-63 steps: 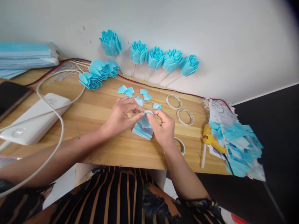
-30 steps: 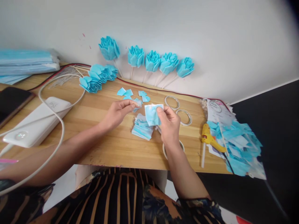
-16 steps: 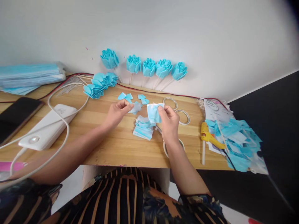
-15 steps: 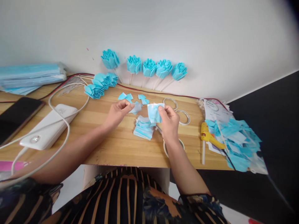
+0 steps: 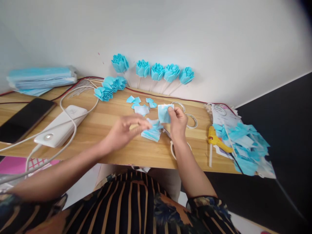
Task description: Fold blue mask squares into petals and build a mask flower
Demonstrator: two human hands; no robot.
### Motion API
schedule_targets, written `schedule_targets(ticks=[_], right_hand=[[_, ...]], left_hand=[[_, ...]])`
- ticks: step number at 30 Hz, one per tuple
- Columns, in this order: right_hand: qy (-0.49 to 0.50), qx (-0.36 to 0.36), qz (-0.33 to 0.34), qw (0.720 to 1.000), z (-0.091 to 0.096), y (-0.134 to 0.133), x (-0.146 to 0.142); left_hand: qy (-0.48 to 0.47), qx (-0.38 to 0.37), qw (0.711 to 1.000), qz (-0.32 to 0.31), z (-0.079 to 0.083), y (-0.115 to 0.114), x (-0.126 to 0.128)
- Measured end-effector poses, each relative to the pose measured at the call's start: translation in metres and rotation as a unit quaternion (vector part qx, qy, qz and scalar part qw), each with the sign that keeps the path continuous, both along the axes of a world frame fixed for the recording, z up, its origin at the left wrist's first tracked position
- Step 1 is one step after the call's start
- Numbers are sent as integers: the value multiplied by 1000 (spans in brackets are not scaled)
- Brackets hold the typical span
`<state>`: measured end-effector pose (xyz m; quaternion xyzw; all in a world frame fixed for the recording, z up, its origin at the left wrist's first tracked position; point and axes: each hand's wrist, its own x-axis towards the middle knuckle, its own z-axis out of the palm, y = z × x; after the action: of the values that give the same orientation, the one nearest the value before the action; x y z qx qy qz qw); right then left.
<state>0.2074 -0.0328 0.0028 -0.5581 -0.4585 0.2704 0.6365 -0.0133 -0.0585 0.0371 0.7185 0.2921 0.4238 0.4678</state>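
Observation:
My right hand (image 5: 179,122) pinches a light-blue square of thin fabric (image 5: 163,113) between thumb and fingers, holding it up above the wooden table. Over the table to its left, my left hand (image 5: 128,130) holds nothing, its fingers stretched out and slightly blurred, with thumb apart. Its fingertips are nearest a stack of pale-blue fabric pieces (image 5: 152,131) and partly cover it. Behind that stack lie small cut blue pieces (image 5: 134,100) and a whitish piece (image 5: 141,110). A pale ring-shaped thing (image 5: 172,150) is partly hidden under my right wrist.
Blue fabric flowers (image 5: 157,71) on sticks lean against the wall; more flowers (image 5: 110,85) lie to their left. A yellow glue gun (image 5: 215,138) and a fabric heap (image 5: 251,146) are at right. A phone (image 5: 26,118), white power bank (image 5: 59,126) and cables occupy the left. Two rings (image 5: 192,121) lie behind.
My left hand has left the whitish piece at the back, come nearer the stack and opened its fingers. My right hand keeps the fabric square. The view has shifted slightly.

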Motion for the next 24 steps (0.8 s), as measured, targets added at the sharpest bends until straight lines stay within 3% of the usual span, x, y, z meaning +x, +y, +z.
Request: schedule_targets(ticks=[3, 6, 13, 15, 21, 24], right_hand=[[8, 2, 5, 1000, 1, 0, -1], [16, 16, 8, 1000, 1, 0, -1], [10, 19, -7, 1000, -2, 4, 2], [6, 20, -9, 1000, -3, 5, 2], [4, 24, -6, 1000, -2, 5, 1], [9, 28, -7, 1000, -1, 5, 1]], left_hand=[[16, -42, 984, -172, 4, -48, -12], [59, -96, 964, -241, -9, -83, -21], [108, -272, 943, -157, -75, -115, -30], [117, -305, 940, -100, -94, -117, -30], [175, -331, 927, 19, -137, -110, -25], [197, -333, 921, 38, -153, -104, -23]])
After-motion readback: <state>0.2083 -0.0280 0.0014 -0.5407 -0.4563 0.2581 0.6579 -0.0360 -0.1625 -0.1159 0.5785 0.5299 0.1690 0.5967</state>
